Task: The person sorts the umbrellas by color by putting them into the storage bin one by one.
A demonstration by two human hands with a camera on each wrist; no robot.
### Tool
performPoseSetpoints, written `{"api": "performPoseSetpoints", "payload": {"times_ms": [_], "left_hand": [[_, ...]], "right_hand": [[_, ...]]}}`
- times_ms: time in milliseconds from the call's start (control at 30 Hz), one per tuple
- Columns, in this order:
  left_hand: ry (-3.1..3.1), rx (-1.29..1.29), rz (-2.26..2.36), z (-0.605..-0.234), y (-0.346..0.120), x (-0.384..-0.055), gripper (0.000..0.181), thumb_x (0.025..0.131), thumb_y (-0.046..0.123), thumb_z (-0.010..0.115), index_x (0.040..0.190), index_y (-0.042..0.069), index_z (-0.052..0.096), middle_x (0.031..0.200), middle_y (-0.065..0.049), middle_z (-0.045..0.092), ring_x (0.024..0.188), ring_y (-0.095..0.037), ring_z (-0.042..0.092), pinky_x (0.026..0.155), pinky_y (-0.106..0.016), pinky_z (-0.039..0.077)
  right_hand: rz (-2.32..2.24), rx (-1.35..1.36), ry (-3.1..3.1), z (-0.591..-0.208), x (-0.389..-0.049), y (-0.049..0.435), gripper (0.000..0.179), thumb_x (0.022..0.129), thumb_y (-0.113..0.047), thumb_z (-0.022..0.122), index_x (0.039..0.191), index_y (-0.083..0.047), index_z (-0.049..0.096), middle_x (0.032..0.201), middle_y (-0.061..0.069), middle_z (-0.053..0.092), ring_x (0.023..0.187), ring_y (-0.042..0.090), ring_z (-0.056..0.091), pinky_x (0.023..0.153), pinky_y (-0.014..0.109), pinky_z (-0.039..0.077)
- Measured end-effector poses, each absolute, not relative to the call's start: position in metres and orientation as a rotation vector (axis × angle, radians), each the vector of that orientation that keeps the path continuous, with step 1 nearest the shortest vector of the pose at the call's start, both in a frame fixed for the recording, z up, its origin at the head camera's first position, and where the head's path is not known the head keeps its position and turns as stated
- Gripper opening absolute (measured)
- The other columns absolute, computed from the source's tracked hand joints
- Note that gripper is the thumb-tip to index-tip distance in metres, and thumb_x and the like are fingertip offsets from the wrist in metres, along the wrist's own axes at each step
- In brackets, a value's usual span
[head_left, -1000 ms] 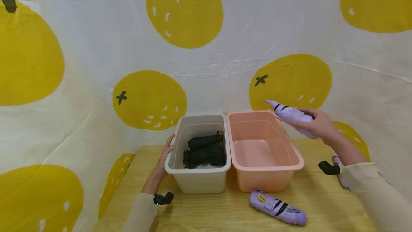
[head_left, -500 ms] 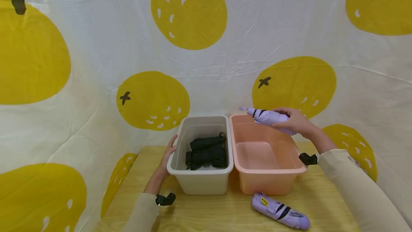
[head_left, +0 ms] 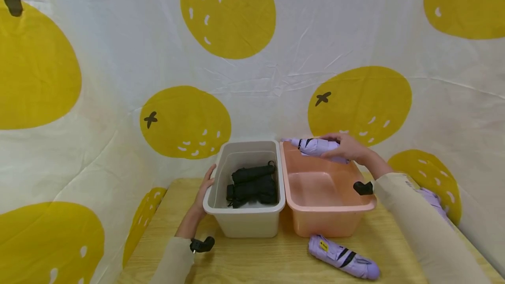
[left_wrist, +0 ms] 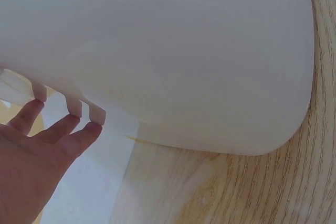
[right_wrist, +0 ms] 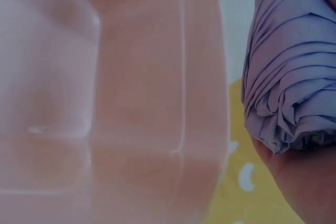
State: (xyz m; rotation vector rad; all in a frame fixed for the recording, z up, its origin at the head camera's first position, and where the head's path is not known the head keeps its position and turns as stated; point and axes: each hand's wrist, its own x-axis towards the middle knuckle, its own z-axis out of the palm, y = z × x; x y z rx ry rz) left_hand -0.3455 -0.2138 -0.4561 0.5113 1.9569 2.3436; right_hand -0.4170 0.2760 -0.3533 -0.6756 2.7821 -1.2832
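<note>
Right hand [head_left: 346, 147] grips a folded lilac umbrella [head_left: 316, 147] at the far end of the pink bin [head_left: 331, 208].
Probably light, soft, slippery; best held mid-length. Left hand [head_left: 203, 190], fingers extended, touches the grey bin [head_left: 248, 225].

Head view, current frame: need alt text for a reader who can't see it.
A right hand holds a folded lilac umbrella over the back of a pink bin, while the left hand touches the adjacent pale bin, which holds black folded umbrellas. Another lilac umbrella lies on the wooden table in front.
</note>
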Motion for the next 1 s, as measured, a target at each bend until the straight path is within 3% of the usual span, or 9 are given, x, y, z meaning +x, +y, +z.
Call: {"api": "performPoseSetpoints", "payload": {"times_ms": [333,667,867,1000], "left_hand": [[1.921,0.508,2.367,-0.458,-0.213,-0.345,0.056,0.105,0.015,0.022,0.156,0.016,0.000,0.159,-0.017,0.004,0.139,-0.041,0.008,0.110,-0.060,0.007],[1.965,0.542,2.335,-0.457,-0.212,-0.347,0.056,0.105,0.016,0.022,0.156,0.015,-0.001,0.159,-0.017,0.004,0.139,-0.041,0.008,0.109,-0.060,0.008],[1.942,0.548,2.344,-0.452,-0.213,-0.342,0.056,0.104,0.013,0.023,0.156,0.011,0.000,0.159,-0.019,0.004,0.139,-0.042,0.009,0.109,-0.060,0.007],[1.953,0.576,2.329,-0.452,-0.214,-0.343,0.056,0.105,0.015,0.023,0.156,0.011,-0.001,0.158,-0.019,0.004,0.138,-0.043,0.009,0.109,-0.060,0.007]], "right_hand": [[-1.314,-0.641,2.652,-0.368,-0.429,0.270,0.065,0.072,-0.031,0.087,0.127,-0.011,0.059,0.115,0.012,0.057,0.096,0.031,0.052,0.076,0.038,0.049],[-1.295,-0.850,2.622,-0.382,-0.443,0.270,0.052,0.073,-0.019,0.086,0.119,-0.007,0.065,0.108,0.011,0.062,0.089,0.028,0.055,0.073,0.036,0.050],[-1.208,-0.928,2.646,-0.388,-0.449,0.265,0.051,0.073,-0.020,0.086,0.119,-0.008,0.066,0.108,0.009,0.063,0.090,0.027,0.055,0.074,0.036,0.050],[-1.165,-0.821,2.692,-0.391,-0.452,0.260,0.053,0.071,-0.022,0.087,0.119,-0.009,0.067,0.108,0.007,0.063,0.092,0.026,0.054,0.077,0.036,0.048]]}}
